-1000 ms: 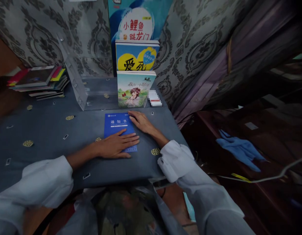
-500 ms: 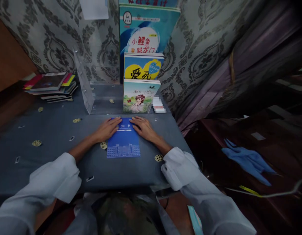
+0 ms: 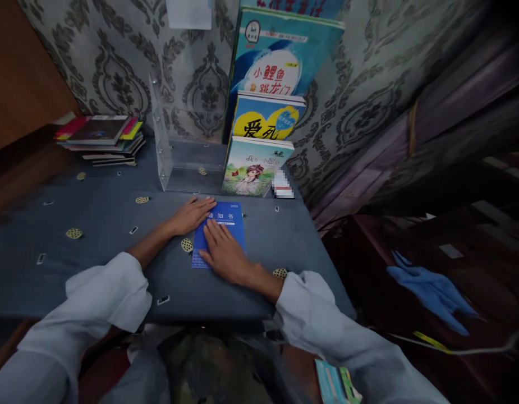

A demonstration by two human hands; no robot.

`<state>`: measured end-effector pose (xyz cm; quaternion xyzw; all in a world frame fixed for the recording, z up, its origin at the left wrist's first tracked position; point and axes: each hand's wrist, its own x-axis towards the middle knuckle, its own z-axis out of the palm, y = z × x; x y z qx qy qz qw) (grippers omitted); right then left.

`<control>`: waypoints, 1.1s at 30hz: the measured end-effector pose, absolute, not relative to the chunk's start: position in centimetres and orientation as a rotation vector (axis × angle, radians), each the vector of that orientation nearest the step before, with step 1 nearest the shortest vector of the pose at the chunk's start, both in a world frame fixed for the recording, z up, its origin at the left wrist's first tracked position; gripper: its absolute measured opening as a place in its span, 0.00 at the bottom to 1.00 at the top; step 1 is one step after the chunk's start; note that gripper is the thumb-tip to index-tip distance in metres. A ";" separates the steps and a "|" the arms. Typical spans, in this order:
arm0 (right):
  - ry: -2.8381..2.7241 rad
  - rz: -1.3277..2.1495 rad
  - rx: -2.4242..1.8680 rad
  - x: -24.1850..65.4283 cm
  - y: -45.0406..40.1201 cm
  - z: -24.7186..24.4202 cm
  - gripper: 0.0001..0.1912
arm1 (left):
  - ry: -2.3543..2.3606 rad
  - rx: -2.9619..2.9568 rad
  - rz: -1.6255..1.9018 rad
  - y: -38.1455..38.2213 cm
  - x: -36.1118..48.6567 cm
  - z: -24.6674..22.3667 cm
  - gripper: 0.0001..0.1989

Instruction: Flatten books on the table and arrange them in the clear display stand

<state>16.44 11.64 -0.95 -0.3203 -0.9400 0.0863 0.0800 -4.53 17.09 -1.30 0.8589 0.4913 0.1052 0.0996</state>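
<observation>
A blue booklet [image 3: 238,220] with white lettering lies flat on the dark cloth-covered table [image 3: 103,258]. My left hand [image 3: 193,215] rests on its upper left edge, fingers stretched out over the cover. Across the middle and lower part of the cover lies my right hand [image 3: 226,253], palm down with fingers extended, hiding much of the printed building. Neither hand grips anything. Just beyond the booklet, several picture books stand in a clear stepped rack [image 3: 163,151], the front one being a green-toned book [image 3: 246,174].
A stack of books and papers [image 3: 101,137] sits at the back left. Behind the front book are a yellow-and-blue book [image 3: 263,115] and a teal book [image 3: 280,56]. A blue cloth [image 3: 431,292] lies on the dark furniture to the right, beside a cable.
My right hand has moved from the booklet's upper right edge down and left onto the middle of its cover. My left hand stays at the upper left. The view has shifted left.
</observation>
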 end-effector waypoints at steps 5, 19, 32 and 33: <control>-2.835 0.295 -0.873 15.7 10.2 -0.9 0.37 | 1.466 2.550 0.293 17.3 -4.6 -1.6 0.27; -2.621 0.162 -1.450 18.5 16.8 -0.3 0.38 | 1.522 2.560 0.250 17.0 -4.0 -1.3 0.28; -2.589 0.206 -1.433 18.4 17.0 -0.8 0.37 | 1.525 2.581 0.084 14.7 -3.6 -1.0 0.37; -2.590 0.206 -1.438 18.4 17.0 -0.8 0.37 | 1.497 2.589 0.072 14.1 -3.6 -0.9 0.37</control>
